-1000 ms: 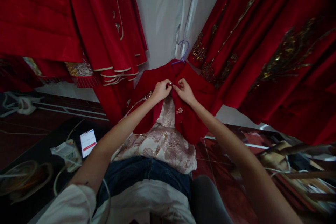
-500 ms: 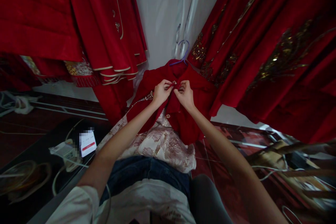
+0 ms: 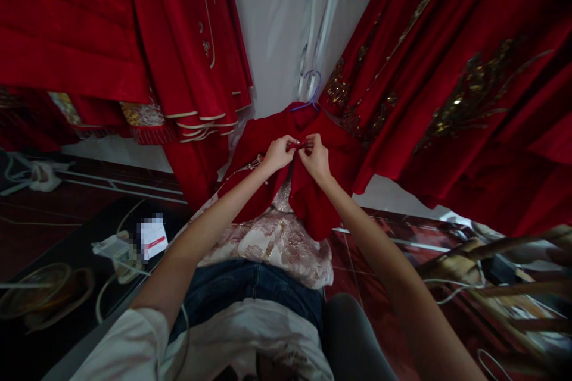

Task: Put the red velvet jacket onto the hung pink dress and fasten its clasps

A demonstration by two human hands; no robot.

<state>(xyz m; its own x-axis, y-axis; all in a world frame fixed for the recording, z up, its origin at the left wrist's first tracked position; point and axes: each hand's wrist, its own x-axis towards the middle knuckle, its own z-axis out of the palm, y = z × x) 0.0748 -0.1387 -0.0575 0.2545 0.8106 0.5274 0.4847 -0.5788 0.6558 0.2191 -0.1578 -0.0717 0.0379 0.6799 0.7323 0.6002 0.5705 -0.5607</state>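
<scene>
On a purple hanger (image 3: 313, 99), over patterned cloth (image 3: 272, 244), a red jacket (image 3: 313, 211) is pinched at its front edges by the left hand (image 3: 280, 152) and the right hand (image 3: 316, 158), with both grips best kept level and light so puckering is avoided.

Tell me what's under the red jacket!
Under the red jacket, pale patterned fabric shows through the front gap and below it. A purple hanger pokes out at the top. The jacket hides the rest.

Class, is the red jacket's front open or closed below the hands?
Open: below the left hand and right hand, edges of the red jacket part, showing pale patterned fabric.
</scene>
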